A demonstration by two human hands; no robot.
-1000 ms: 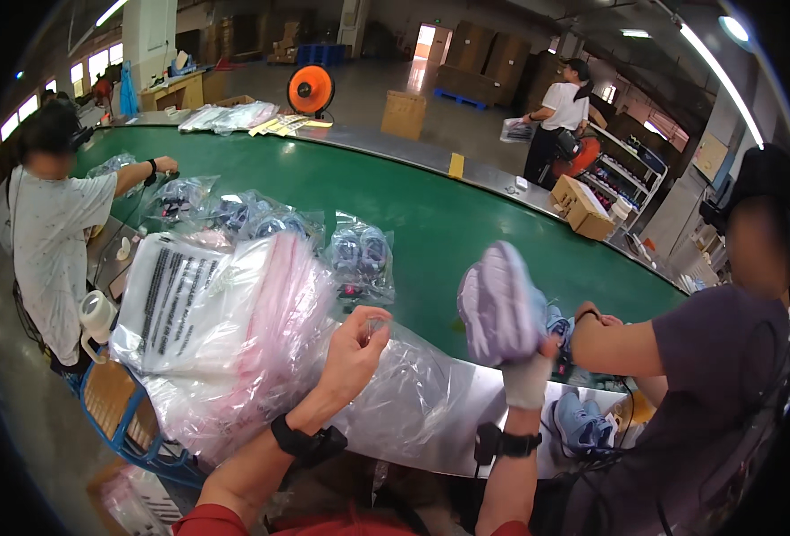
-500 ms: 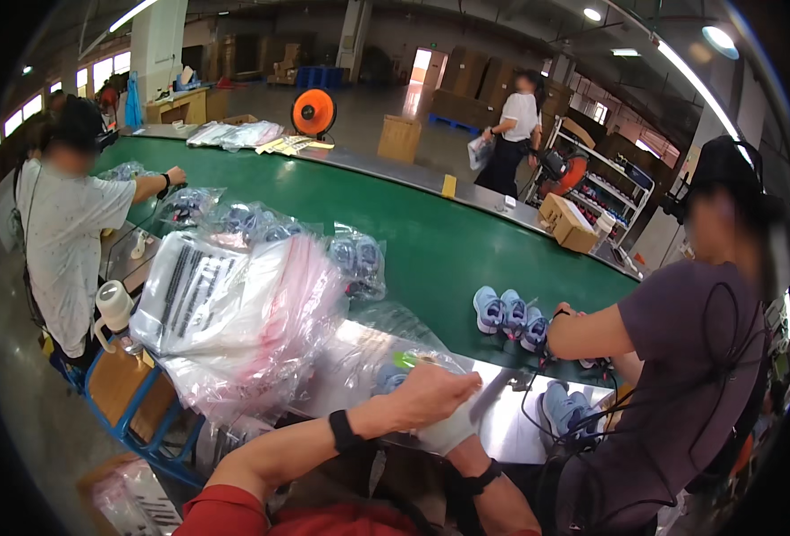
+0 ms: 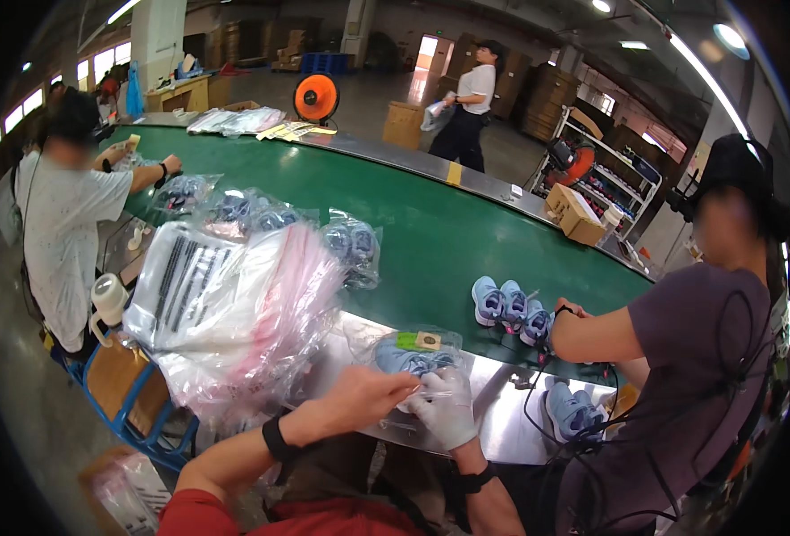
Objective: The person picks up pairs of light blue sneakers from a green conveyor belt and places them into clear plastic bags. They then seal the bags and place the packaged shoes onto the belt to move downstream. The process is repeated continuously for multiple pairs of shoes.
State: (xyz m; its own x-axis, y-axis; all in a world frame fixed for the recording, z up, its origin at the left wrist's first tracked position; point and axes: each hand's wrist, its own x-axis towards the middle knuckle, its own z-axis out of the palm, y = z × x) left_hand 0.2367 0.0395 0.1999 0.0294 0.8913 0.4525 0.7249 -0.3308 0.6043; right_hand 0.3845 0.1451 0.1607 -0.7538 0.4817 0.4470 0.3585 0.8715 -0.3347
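A pair of light blue sneakers (image 3: pixel 398 359) lies inside a clear plastic bag (image 3: pixel 453 342) on the metal edge of the bench, right in front of me. A green and tan tag (image 3: pixel 428 340) shows through the film. My left hand (image 3: pixel 368 394), bare, pinches the near edge of the bag. Close beside it my right hand (image 3: pixel 446 409), in a white glove, closes on the bag's near end; some fingertips are hidden. To the left rises a large stack of flat clear bags (image 3: pixel 234 304) with pinkish edges.
Bagged sneakers (image 3: pixel 352 246) lie on the green belt (image 3: pixel 430 259) beyond the stack. Unbagged sneakers (image 3: pixel 502 304) stand to the right, with another pair (image 3: pixel 573 411) nearer a co-worker (image 3: pixel 681 348) and dark cables. A second co-worker (image 3: pixel 73 214) works at the left, behind a chair (image 3: pixel 131 393).
Both hands have come down toward me, and the bag's raised near end is now lower. The sneakers inside show more clearly. A person in the background has walked left.
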